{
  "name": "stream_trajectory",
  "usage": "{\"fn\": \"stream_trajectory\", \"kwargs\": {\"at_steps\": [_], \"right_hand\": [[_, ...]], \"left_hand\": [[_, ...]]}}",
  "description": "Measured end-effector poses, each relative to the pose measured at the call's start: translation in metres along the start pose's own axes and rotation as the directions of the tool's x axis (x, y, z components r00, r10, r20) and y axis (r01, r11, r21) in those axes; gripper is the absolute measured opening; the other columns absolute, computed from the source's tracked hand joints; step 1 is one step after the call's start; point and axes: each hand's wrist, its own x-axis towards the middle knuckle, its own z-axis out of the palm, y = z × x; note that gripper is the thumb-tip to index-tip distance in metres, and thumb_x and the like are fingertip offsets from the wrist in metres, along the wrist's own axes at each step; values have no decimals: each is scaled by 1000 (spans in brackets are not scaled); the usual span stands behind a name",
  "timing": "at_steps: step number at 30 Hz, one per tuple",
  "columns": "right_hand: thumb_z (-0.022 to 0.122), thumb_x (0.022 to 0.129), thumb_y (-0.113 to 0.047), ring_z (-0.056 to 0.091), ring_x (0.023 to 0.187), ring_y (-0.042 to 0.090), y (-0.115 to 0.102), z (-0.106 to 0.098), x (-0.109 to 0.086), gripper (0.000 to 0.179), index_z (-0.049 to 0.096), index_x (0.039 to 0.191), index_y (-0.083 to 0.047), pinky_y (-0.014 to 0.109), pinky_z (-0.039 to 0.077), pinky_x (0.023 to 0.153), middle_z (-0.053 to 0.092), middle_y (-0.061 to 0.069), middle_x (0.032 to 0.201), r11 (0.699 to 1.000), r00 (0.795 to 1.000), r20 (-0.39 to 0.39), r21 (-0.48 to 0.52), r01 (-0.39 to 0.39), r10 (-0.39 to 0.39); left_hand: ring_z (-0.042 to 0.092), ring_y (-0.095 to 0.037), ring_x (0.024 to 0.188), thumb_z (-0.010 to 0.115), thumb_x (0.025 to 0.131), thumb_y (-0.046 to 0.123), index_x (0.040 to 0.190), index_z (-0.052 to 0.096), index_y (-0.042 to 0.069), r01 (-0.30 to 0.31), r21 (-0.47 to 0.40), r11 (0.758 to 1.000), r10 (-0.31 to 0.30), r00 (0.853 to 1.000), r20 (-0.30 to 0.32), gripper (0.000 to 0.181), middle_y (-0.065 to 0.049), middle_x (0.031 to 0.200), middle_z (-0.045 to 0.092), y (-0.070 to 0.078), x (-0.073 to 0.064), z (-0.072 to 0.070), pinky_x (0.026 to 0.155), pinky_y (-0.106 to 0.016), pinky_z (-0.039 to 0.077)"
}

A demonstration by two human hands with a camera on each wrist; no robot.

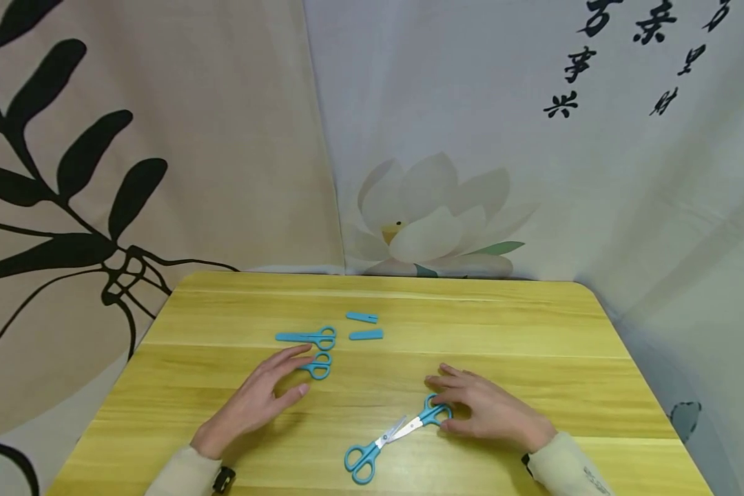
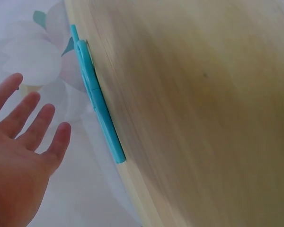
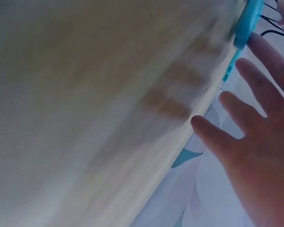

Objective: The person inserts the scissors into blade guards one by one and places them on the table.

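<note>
Touching blue-handled, metal-bladed scissors (image 1: 426,416) on the yellow wooden table (image 1: 533,331), right hand (image 1: 490,408): pinching or just resting, can't tell. Tips seem to meet a matching nearer pair (image 1: 370,452); dragging could snag. Left hand (image 1: 257,399), loose, overlaps blue-looped scissors (image 1: 313,366): low sweep could knock them.

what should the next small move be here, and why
Probably have the left hand reach for the nearer loose blue cover. Its fingers are spread, and the scissors by the right hand show bare metal blades, whereas the farthest pair has a blue sheath, so covering the bare blades seems sensible.
</note>
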Motion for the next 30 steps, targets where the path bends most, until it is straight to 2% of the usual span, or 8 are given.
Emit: {"fn": "stream_trajectory", "kwargs": {"at_steps": [3,7,13,20,25,30], "right_hand": [[78,93,-41,34,151,33,-2,1,3,47,70,134,-19,60,36,114,52,-2,155,999,1000,-4,43,2,-1],[79,92,-40,40,148,30,-7,4,9,53,66,139,-21,56,39,114,55,-5,152,996,999,7,78,49,-49],[81,91,-33,53,136,23,-8,8,15,44,70,132,-20,46,46,110,63,-6,141,989,992,13,78,122,-124],[84,89,-15,62,120,19,-5,13,19,32,75,120,-12,37,53,101,69,-1,128,984,984,-19,14,179,-179],[83,89,-14,62,111,15,-4,16,20,20,78,108,-14,31,54,95,69,-3,118,983,981,-54,-1,184,-184],[83,89,-15,62,106,12,-6,18,20,12,78,100,-15,29,55,91,70,-6,112,980,976,-92,-12,198,-198]], "left_hand": [[46,-41,140,67,101,27,143,61,10,-7,-1,1000,7,1000,-7,45,-12,155,49,1,-1,0,105,-69,40],[47,-41,140,69,100,24,143,61,10,-18,5,1000,18,1000,-7,46,-12,155,50,3,0,2,104,-70,41],[48,-41,139,70,99,23,143,61,9,-23,5,1000,23,1000,3,47,-13,154,51,6,-1,3,103,-69,42],[48,-42,138,69,100,25,142,62,8,-16,7,1000,16,1000,19,46,-15,152,51,8,-2,4,104,-71,40],[48,-41,138,69,100,26,142,62,8,-13,0,1000,13,999,30,46,-15,152,52,9,-2,5,106,-71,38],[49,-41,137,71,100,24,140,63,8,-19,3,1000,19,999,33,44,-15,152,52,9,-2,7,105,-67,43]]}}
